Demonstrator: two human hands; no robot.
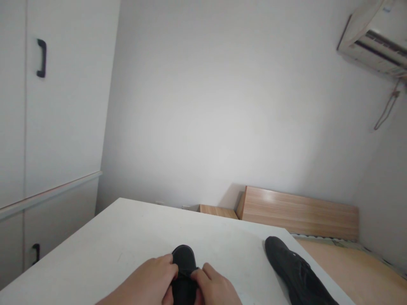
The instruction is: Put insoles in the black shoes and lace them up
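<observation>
A black shoe point(184, 256) lies on the white table point(133, 228) with its toe pointing away from me. My left hand point(155, 275) grips its left side, fingers curled at the edge near the tongue. On the opposite side, my right hand point(214, 284) pinches the shoe's upper around the lacing area. The heel end is cut off by the bottom of the view, and my hands cover much of the middle. A second black shoe point(291, 271), with laces, rests to the right near the table's right edge, touched by neither hand.
Beyond the table's right edge is a bed with a wooden headboard point(299, 212) and a tan mattress point(352, 262). A white cabinet point(70, 106) with dark handles stands at left. An air conditioner point(378, 38) hangs at upper right.
</observation>
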